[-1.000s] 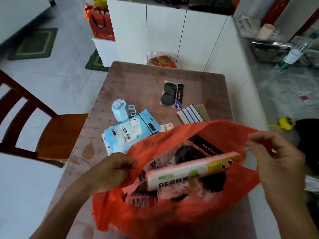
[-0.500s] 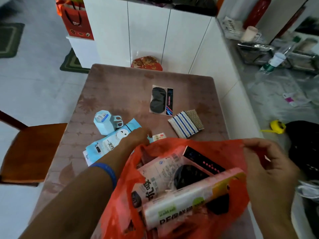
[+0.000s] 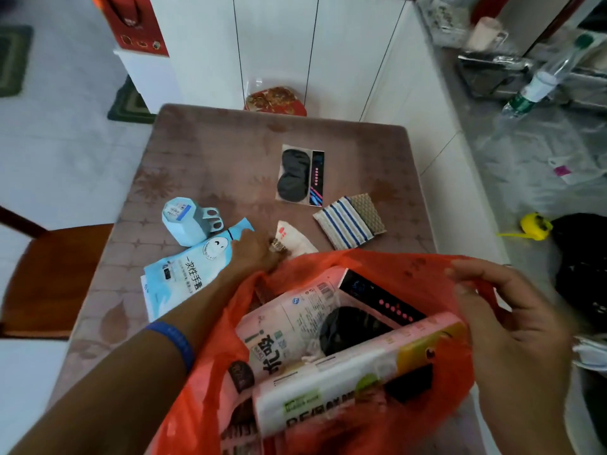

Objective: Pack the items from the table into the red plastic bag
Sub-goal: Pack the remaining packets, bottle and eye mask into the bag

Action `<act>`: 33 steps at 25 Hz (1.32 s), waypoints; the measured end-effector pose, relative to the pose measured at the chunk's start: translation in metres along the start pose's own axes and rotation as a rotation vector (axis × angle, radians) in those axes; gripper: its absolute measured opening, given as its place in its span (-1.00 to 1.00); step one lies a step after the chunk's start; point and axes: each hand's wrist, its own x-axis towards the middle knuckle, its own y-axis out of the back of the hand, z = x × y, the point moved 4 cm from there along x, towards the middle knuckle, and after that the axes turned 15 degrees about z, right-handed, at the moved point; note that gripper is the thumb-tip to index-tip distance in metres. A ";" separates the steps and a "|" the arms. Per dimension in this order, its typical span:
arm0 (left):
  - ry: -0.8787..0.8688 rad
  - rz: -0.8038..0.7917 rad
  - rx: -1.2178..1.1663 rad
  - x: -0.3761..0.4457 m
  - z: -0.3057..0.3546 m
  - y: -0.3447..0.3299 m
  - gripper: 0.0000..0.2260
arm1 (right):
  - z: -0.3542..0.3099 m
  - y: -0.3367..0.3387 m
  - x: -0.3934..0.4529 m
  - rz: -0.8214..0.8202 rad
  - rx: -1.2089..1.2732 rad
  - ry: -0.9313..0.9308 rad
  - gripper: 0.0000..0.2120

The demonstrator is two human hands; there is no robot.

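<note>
Reaching past the rim of the red bag point(image 3: 410, 267), the left hand point(image 3: 253, 254) closes on the small white packet point(image 3: 292, 239) lying just beyond, its length slanting away rightward, while the right hand point(image 3: 502, 310) pinches the bag's far edge open.

Looks like a home, prob. kitchen/dining area: small table point(image 3: 210, 152) w/ brown patterned cover, wooden chair point(image 3: 52, 277) at its left, white cabinet doors point(image 3: 276, 44) behind, pale tiled floor w/ green mats point(image 3: 129, 101). At right, a grey countertop point(image 3: 512, 165) w/ plastic bottle point(image 3: 538, 83), mug point(image 3: 486, 32) & metal tray point(image 3: 492, 70). Red gift bag point(image 3: 134, 24) on a low white unit.
</note>
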 end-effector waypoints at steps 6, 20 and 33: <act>0.011 0.239 -0.741 -0.058 0.056 0.163 -0.78 | -0.007 0.011 -0.003 -0.185 0.196 -0.092 -0.67; -0.274 -0.052 -0.480 -0.152 0.080 0.119 -0.75 | -0.019 0.004 -0.026 -0.335 0.349 -0.112 -0.62; 0.364 0.158 0.152 -0.061 -0.204 0.020 0.00 | -0.016 -0.017 -0.021 -0.210 0.220 -0.186 -0.59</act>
